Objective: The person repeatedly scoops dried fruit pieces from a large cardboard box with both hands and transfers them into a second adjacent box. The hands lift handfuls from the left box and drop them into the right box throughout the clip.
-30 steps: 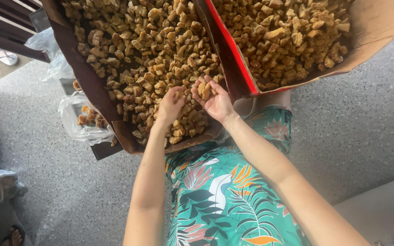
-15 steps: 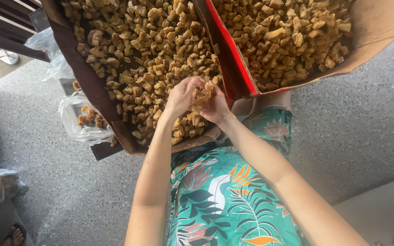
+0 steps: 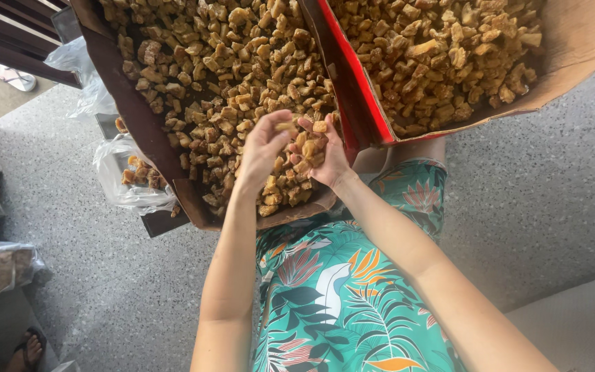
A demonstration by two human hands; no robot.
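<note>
In the head view, a handful of golden-brown chunks (image 3: 309,148) is cupped in the right hand (image 3: 321,155), whose palm is turned up and fingers half curled around the pile, above the near edge of a dark cardboard box (image 3: 147,131) filled with the same chunks. The left hand (image 3: 264,145) is bent over that pile, and one pale piece (image 3: 285,126) is pinched between its thumb and fingertips. A second box with a red edge (image 3: 352,89), also full of chunks, is set just beside the first, on the right. Clear plastic bags (image 3: 122,176) holding a few chunks lie on the speckled floor (image 3: 552,193) to the left. The picking seems best done with the cupped palm kept level over the box, so that any dropped piece is caught there, and with one piece lifted at a time.
</note>
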